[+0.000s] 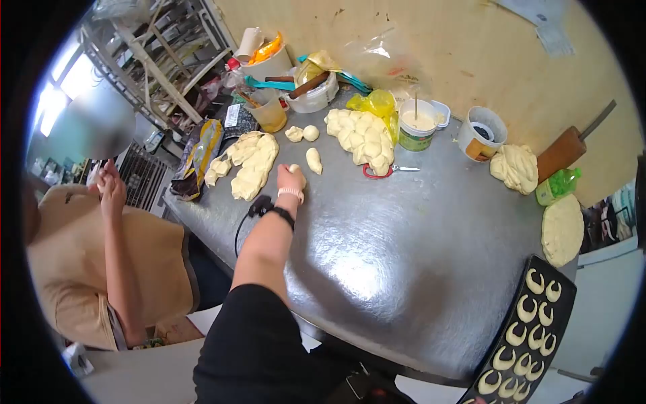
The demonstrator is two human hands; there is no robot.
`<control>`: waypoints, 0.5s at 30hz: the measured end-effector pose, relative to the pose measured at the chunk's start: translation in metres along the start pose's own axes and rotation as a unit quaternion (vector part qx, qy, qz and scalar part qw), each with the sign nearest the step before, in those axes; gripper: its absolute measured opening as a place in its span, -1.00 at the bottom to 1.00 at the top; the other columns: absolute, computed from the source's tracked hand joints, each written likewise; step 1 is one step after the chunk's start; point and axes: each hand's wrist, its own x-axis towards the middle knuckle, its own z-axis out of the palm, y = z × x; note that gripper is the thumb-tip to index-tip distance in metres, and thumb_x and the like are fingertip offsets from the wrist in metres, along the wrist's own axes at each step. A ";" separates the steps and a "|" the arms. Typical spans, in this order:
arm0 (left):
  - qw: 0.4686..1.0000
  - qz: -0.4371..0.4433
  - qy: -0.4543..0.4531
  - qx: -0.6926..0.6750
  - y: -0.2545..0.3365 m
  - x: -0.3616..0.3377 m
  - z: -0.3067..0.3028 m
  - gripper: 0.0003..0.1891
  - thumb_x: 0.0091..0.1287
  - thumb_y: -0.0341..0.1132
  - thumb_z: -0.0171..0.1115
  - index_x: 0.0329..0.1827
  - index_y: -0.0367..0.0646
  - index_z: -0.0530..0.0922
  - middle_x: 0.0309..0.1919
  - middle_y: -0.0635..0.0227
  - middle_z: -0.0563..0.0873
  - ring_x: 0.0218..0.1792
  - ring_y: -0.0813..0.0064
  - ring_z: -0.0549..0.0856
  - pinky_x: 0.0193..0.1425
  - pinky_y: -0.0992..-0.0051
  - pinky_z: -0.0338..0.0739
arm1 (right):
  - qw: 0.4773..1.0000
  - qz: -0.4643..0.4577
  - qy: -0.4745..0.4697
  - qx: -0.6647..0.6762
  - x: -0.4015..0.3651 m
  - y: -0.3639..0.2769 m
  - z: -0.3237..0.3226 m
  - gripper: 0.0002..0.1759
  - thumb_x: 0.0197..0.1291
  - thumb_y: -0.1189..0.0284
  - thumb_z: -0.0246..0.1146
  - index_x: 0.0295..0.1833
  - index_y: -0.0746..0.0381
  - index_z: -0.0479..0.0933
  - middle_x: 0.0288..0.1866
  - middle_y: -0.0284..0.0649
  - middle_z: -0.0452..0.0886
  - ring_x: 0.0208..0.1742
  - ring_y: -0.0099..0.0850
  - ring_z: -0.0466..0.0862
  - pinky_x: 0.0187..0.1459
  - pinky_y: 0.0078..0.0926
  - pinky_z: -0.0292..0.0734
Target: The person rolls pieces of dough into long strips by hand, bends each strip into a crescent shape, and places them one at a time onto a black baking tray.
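My left hand [291, 178], with a pink band and a black strap at the wrist, reaches across the metal table and is closed on a small dough piece [301, 179]. Just right of it lies an oval dough piece [314, 161]. Two small dough balls [310, 132] sit behind, and a pile of dough pieces [256, 161] spreads to the left. Of my right hand [479, 400], only what looks like a fingertip shows at the bottom edge, by a black tray [568, 294] with rows of crescent-shaped dough pieces; its fingers are hidden.
A larger dough pile [360, 137], red-handled scissors [380, 172], a tub of pale mixture [417, 124] and a white bucket [482, 133] stand toward the wall. A rolling pin [565, 153] and flat dough [562, 230] are at right. A co-worker [121, 259] stands left.
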 end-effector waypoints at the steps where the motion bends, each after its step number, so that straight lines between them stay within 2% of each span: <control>1: 0.994 0.054 -0.022 -0.096 0.008 -0.016 -0.008 -0.62 0.25 -0.29 0.29 0.08 -0.20 0.43 -0.26 0.20 0.59 -0.26 0.23 0.59 -0.06 0.30 0.49 | 0.999 -0.021 -0.010 -0.023 0.005 -0.002 0.018 -0.54 0.45 0.26 0.11 0.33 0.26 0.40 -0.03 -0.14 0.63 -0.02 -0.35 0.62 0.03 -0.43 0.54; 2: 0.972 0.103 -0.043 -0.208 0.020 -0.042 -0.014 -0.66 0.18 -0.47 0.31 -0.04 -0.19 0.37 -0.32 0.33 0.47 -0.30 0.41 0.48 -0.13 0.41 0.49 | 0.998 -0.037 -0.019 -0.046 0.013 0.002 0.039 -0.55 0.44 0.27 0.12 0.33 0.26 0.40 -0.05 -0.15 0.65 -0.04 -0.37 0.63 0.01 -0.46 0.55; 3: 0.948 0.135 -0.082 -0.276 0.044 -0.085 -0.034 -0.56 0.20 -0.47 0.33 0.11 -0.20 0.36 -0.29 0.37 0.45 -0.26 0.49 0.48 -0.12 0.46 0.49 | 0.982 -0.070 -0.045 0.168 0.023 -0.041 0.072 -0.70 0.40 0.45 0.15 0.19 0.29 0.45 -0.13 -0.30 0.55 -0.20 -0.56 0.53 -0.17 -0.59 0.50; 4: 0.932 0.203 -0.114 -0.277 0.057 -0.123 -0.051 -0.46 0.22 -0.47 0.34 0.25 -0.19 0.34 -0.27 0.39 0.45 -0.23 0.50 0.48 -0.10 0.49 0.49 | 0.974 -0.106 -0.040 0.195 0.012 -0.084 0.099 -0.69 0.27 0.60 0.24 0.12 0.27 0.47 -0.29 -0.45 0.46 -0.36 -0.70 0.41 -0.34 -0.73 0.38; 5: 0.908 0.176 -0.233 -0.301 0.069 -0.162 -0.074 -0.44 0.22 -0.48 0.36 0.29 -0.17 0.38 -0.21 0.36 0.46 -0.17 0.50 0.50 -0.09 0.51 0.49 | 0.972 -0.136 -0.064 0.182 0.016 -0.098 0.117 -0.62 0.22 0.66 0.26 0.16 0.34 0.46 -0.24 -0.41 0.45 -0.20 -0.65 0.45 -0.10 -0.66 0.43; 6: 0.885 0.197 -0.299 -0.297 0.073 -0.199 -0.088 -0.60 0.22 -0.48 0.38 0.12 -0.17 0.53 -0.16 0.32 0.48 -0.12 0.48 0.52 -0.09 0.51 0.50 | 0.969 -0.168 -0.094 0.157 0.018 -0.120 0.132 -0.61 0.23 0.64 0.25 0.18 0.34 0.45 -0.21 -0.39 0.46 -0.17 -0.64 0.45 -0.08 -0.66 0.42; 7: 0.855 0.192 -0.348 -0.332 0.077 -0.235 -0.096 -0.76 0.22 -0.47 0.38 -0.05 -0.17 0.60 -0.11 0.29 0.49 -0.11 0.43 0.55 -0.09 0.50 0.51 | 0.949 -0.160 -0.122 0.243 0.021 -0.140 0.152 -0.59 0.22 0.63 0.27 0.19 0.32 0.46 -0.20 -0.37 0.48 -0.16 -0.60 0.48 -0.07 -0.61 0.45; 8: 0.836 0.177 -0.373 -0.361 0.058 -0.272 -0.085 -0.77 0.20 -0.46 0.42 -0.10 -0.15 0.61 -0.09 0.27 0.48 -0.12 0.39 0.55 -0.08 0.52 0.51 | 0.967 -0.198 -0.107 0.118 0.029 -0.149 0.164 -0.53 0.17 0.59 0.32 0.21 0.29 0.45 -0.13 -0.28 0.54 -0.13 -0.50 0.54 -0.03 -0.52 0.50; 9: 0.832 0.189 -0.432 -0.291 0.049 -0.300 -0.084 -0.76 0.19 -0.40 0.43 -0.10 -0.13 0.61 -0.06 0.25 0.48 -0.06 0.33 0.53 0.03 0.43 0.47 | 0.963 -0.244 -0.100 0.047 0.043 -0.141 0.181 -0.47 0.11 0.55 0.38 0.23 0.26 0.46 -0.05 -0.15 0.57 -0.10 -0.38 0.59 0.01 -0.44 0.52; 10: 0.822 0.205 -0.484 -0.219 0.039 -0.321 -0.084 -0.75 0.18 -0.35 0.44 -0.10 -0.11 0.61 -0.03 0.23 0.48 0.00 0.26 0.51 0.14 0.33 0.44 | 0.967 -0.227 -0.114 -0.036 0.048 -0.155 0.191 -0.41 0.08 0.49 0.40 0.26 0.29 0.42 0.05 -0.04 0.55 0.03 -0.23 0.58 0.12 -0.35 0.49; 11: 0.825 0.404 -0.395 0.001 0.027 -0.335 -0.081 -0.68 0.16 -0.26 0.41 -0.03 -0.07 0.60 0.11 0.13 0.47 0.12 0.10 0.44 0.30 0.15 0.26 | 0.954 -0.275 -0.093 -0.080 0.057 -0.144 0.207 -0.35 0.05 0.48 0.42 0.28 0.30 0.40 0.09 -0.01 0.53 0.10 -0.17 0.55 0.17 -0.30 0.46; 12: 0.810 0.402 -0.418 0.082 0.019 -0.344 -0.082 -0.57 0.15 -0.17 0.39 0.05 -0.12 0.57 0.28 0.07 0.39 0.28 0.03 0.34 0.41 0.06 0.09 | 0.933 -0.328 -0.077 -0.124 0.067 -0.131 0.221 -0.30 0.01 0.46 0.45 0.30 0.32 0.38 0.13 0.03 0.51 0.16 -0.10 0.53 0.21 -0.24 0.43; 14: 0.805 0.414 -0.423 -0.041 0.012 -0.339 -0.087 -0.45 0.15 -0.16 0.39 0.19 -0.17 0.49 0.36 0.03 0.31 0.32 -0.07 0.30 0.43 0.07 0.12 | 0.896 -0.406 -0.131 -0.128 0.071 -0.135 0.232 -0.28 0.00 0.45 0.44 0.31 0.31 0.36 0.19 0.03 0.46 0.23 -0.06 0.47 0.25 -0.22 0.40; 15: 0.785 0.434 -0.428 -0.116 0.016 -0.337 -0.086 -0.37 0.16 -0.25 0.39 0.28 -0.22 0.39 0.28 0.01 0.41 0.27 -0.07 0.39 0.38 0.10 0.24 | 0.871 -0.448 -0.157 -0.125 0.074 -0.137 0.237 -0.28 -0.01 0.45 0.43 0.31 0.30 0.35 0.22 0.04 0.44 0.26 -0.04 0.45 0.26 -0.21 0.38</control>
